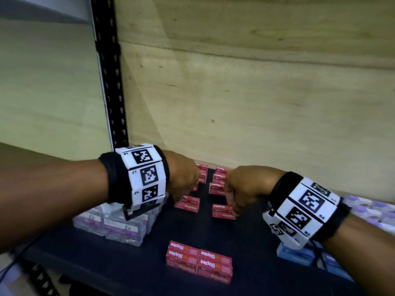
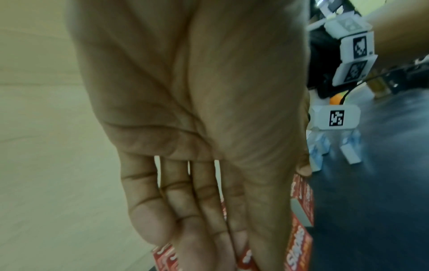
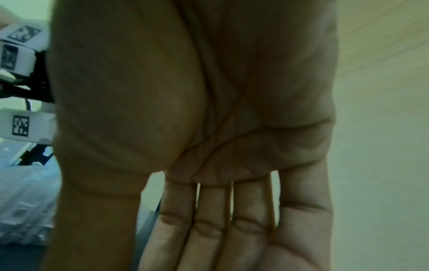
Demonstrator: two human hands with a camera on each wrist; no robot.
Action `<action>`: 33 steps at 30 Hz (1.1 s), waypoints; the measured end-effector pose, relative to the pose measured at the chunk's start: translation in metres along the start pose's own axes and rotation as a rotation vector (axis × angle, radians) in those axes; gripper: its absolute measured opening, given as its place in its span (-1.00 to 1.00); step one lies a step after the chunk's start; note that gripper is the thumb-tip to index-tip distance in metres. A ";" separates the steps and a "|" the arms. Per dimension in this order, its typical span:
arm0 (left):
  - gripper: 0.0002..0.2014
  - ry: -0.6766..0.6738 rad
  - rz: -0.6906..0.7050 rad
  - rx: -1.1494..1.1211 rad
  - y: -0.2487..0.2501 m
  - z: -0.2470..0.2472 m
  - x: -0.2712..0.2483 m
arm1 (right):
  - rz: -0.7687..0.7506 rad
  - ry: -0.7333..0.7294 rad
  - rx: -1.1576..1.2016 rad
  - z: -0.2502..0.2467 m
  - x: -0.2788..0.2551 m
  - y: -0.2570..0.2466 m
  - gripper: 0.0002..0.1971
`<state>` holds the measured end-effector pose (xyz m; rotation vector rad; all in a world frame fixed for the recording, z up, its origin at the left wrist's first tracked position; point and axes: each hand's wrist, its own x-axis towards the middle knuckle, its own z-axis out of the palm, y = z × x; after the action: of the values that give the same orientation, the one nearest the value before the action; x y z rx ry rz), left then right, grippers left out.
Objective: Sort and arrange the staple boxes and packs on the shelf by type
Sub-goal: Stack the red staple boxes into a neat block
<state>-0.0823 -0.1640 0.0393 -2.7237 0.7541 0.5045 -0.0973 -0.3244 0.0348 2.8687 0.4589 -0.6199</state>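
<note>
Red boxes marked "Staples" lie on the dark shelf (image 1: 136,263). A block of them (image 1: 198,261) sits near the front edge. Two single boxes (image 1: 187,204) (image 1: 223,211) lie mid-shelf, and short stacks (image 1: 218,182) stand at the back. My left hand (image 1: 186,184) reaches down over the back-left red boxes (image 2: 299,247). Its fingers (image 2: 185,229) are straight and lie against them, and whether it holds one is hidden. My right hand (image 1: 235,195) hovers beside the back-right stack. Its fingers (image 3: 232,238) are straight, with nothing in the palm.
Clear plastic packs with purple labels (image 1: 119,223) stand at the left under my left wrist. Blue boxes (image 1: 297,255) sit at the front right, and pale purple packs (image 1: 367,208) lie behind them. A wooden back panel (image 1: 256,92) and a black slotted upright (image 1: 109,82) bound the shelf.
</note>
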 end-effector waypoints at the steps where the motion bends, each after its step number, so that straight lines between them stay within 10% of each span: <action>1: -0.78 -0.051 0.035 0.052 0.002 0.001 -0.002 | -0.006 -0.002 0.015 0.005 -0.004 0.000 -0.84; 33: -0.83 -0.159 0.143 -0.138 0.014 0.032 -0.045 | -0.050 -0.051 0.229 0.043 -0.056 -0.023 -0.88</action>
<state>-0.1342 -0.1445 0.0263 -2.7248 0.9060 0.8230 -0.1698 -0.3275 0.0176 3.0546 0.4827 -0.8005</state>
